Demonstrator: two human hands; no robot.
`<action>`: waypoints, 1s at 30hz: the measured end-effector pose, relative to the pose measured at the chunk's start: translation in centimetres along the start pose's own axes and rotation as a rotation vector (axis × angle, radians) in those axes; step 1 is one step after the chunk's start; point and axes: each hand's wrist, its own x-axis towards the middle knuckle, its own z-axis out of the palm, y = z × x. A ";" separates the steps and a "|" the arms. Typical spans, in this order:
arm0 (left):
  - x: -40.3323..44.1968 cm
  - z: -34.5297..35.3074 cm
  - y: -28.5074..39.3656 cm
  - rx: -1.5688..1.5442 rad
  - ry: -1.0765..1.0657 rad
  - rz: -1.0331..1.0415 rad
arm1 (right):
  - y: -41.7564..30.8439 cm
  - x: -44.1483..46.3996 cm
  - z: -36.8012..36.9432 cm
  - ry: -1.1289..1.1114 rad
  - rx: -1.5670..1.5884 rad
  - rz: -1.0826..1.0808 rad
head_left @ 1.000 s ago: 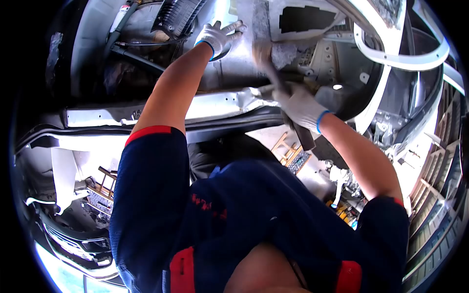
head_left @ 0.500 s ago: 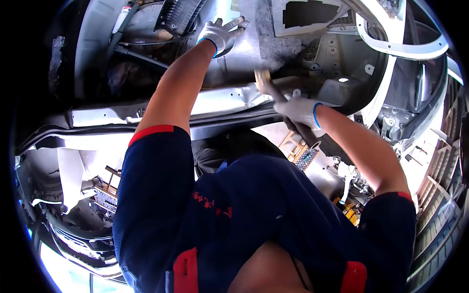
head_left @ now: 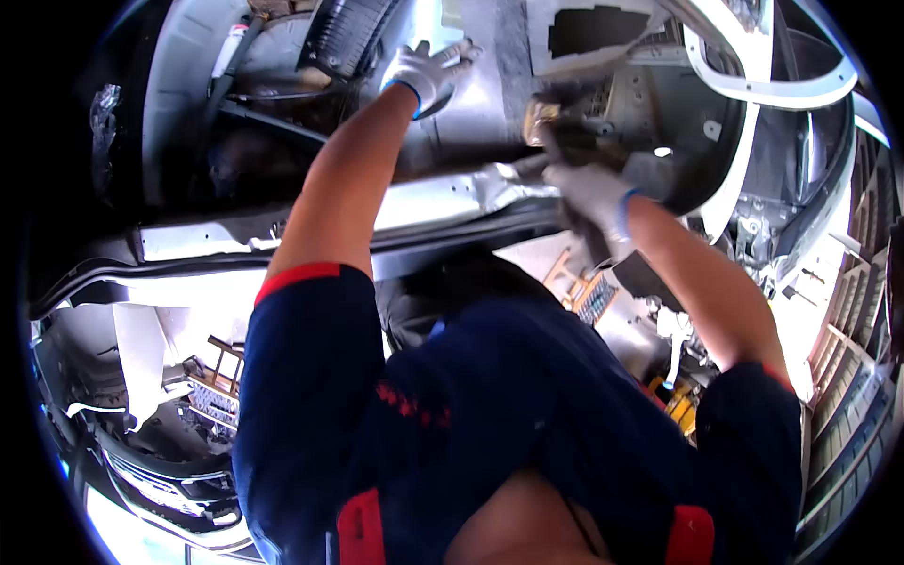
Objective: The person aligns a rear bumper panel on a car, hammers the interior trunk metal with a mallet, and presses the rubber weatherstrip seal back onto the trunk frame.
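My left hand (head_left: 430,73), in a pale glove with a blue cuff, rests with spread fingers on the bare metal floor panel (head_left: 476,89) of a car body. Lower right of it, my right hand (head_left: 591,196), gloved too, is wrapped round the handle of a hammer (head_left: 541,121). The hammer's head is up over the inner side of the sill, and the lower end of its handle sticks out below my fist. Motion blurs the tool and my right hand. Whether the head touches metal I cannot tell.
The metal door sill (head_left: 428,200) runs across below my hands. A curved white frame (head_left: 772,92) stands at upper right. A black ribbed part (head_left: 344,38) lies at upper left. Below are a wooden-framed rack (head_left: 595,297) and a front bumper (head_left: 155,480).
The hammer head has swung from beside the sill edge up and to the right, and my right hand has shifted slightly. My left hand stays spread on the panel.
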 end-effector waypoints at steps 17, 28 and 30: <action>0.7 0.5 0.9 -0.091 -0.022 -0.067 | 2.8 -3.8 0.3 0.224 0.159 0.021; 0.9 2.5 0.7 0.013 0.052 -0.015 | 10.6 3.7 7.8 0.343 -0.127 -0.053; 1.1 1.9 -0.1 0.037 0.031 -0.009 | 12.5 0.7 8.3 0.224 0.043 0.084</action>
